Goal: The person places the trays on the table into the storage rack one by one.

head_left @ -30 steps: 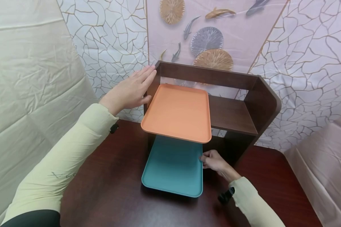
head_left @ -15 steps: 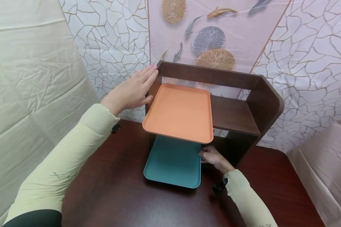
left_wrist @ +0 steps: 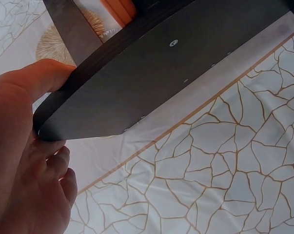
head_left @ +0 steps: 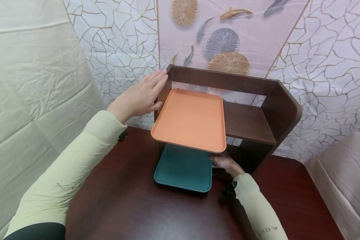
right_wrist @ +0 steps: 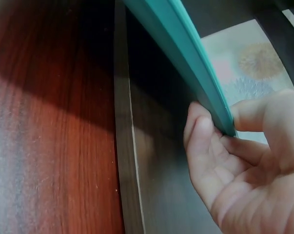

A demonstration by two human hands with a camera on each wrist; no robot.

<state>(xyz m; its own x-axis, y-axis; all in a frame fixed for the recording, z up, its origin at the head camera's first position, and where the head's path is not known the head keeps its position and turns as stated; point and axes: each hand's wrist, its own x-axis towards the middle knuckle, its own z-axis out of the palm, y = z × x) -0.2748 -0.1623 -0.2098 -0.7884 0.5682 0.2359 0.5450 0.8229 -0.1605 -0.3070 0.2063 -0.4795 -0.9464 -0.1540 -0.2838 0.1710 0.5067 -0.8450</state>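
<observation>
In the head view, a teal tray (head_left: 183, 173) slopes out of the lower level of a dark brown two-tier shelf (head_left: 249, 121). My right hand (head_left: 225, 162) pinches the tray's right rim, thumb on one face and fingers on the other, as the right wrist view shows of the teal tray (right_wrist: 198, 68). An orange tray (head_left: 192, 120) lies on the upper level, its front sticking out over the teal one and hiding its back part. My left hand (head_left: 139, 96) holds the front corner of the shelf's left side panel (left_wrist: 132, 73), thumb and fingers either side of that corner.
The shelf stands on a dark red-brown table (head_left: 132, 203). A patterned cloth (head_left: 123, 40) hangs behind it, and a pale cloth (head_left: 36, 100) hangs at the left. The shelf's bottom board (right_wrist: 161, 180) lies below the teal tray.
The teal tray has slid back into the lower level, with my right hand moving inward on its rim and now partly under the orange tray. My left hand and the orange tray stay put.
</observation>
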